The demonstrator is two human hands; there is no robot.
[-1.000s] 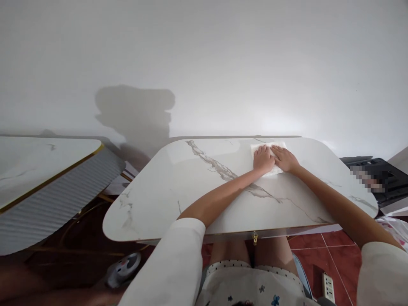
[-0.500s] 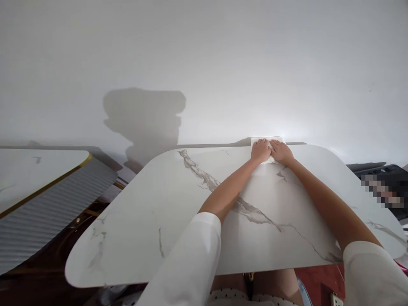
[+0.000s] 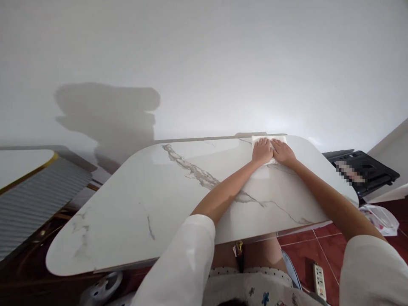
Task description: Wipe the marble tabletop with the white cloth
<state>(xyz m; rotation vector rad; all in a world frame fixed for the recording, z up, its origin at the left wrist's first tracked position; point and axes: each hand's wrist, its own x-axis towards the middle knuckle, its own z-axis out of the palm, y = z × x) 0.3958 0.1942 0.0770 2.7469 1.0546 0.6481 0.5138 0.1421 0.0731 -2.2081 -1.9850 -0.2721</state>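
My left hand (image 3: 263, 151) lies flat, fingers extended, on a white folded cloth (image 3: 256, 139), which could also be a paper wipe. Beside it, touching at the thumbs, my right hand (image 3: 283, 152) presses on the same cloth with its fingers stretched forward. The cloth rests at the far edge of a white marble-patterned tabletop (image 3: 121, 204), right of its middle and close to the wall. Its edges show beyond my fingertips and below my hands; the part under my palms is hidden.
A pale wall (image 3: 204, 63) rises right behind the table. To the left stands a second table (image 3: 22, 168) with a ribbed grey side. On the right are an open black case (image 3: 378, 170), a plastic bag (image 3: 381, 219) and, on the red floor, a power strip (image 3: 319, 281).
Both hands have slid the cloth to the right along the table's far edge. My view has turned right, so more of the black case and floor shows.
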